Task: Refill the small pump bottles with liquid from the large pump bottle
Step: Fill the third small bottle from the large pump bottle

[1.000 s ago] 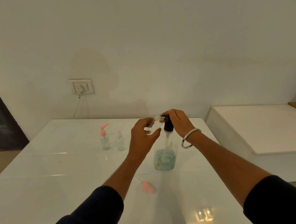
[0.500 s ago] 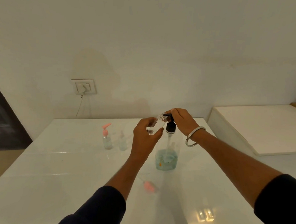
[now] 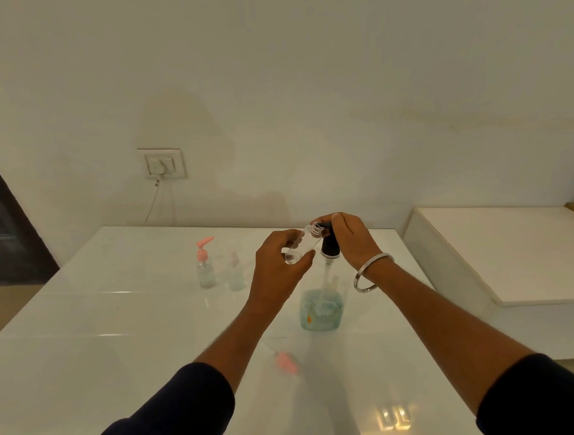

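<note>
The large clear pump bottle point(image 3: 321, 310), with blue liquid low in it and a black pump head point(image 3: 329, 247), stands mid-table. My right hand point(image 3: 351, 240) rests over that pump head, fingers curled on top. My left hand point(image 3: 279, 267) grips a small clear bottle point(image 3: 302, 244), capless and tilted, its open neck up against the pump's nozzle. A loose pink pump cap point(image 3: 286, 363) lies on the table in front of the large bottle. Two more small bottles stand to the left: one with a pink pump point(image 3: 205, 266), one with a clear top point(image 3: 236, 276).
The glossy white table point(image 3: 102, 343) meets the wall, where a socket plate point(image 3: 163, 164) has a cord hanging from it. A lower white platform point(image 3: 500, 256) adjoins the table on the right. A dark doorway point(image 3: 0, 232) is at the far left.
Both hands and the small bottle stay at the pump head; my right hand has shifted slightly on top of it. The view has drifted a little.
</note>
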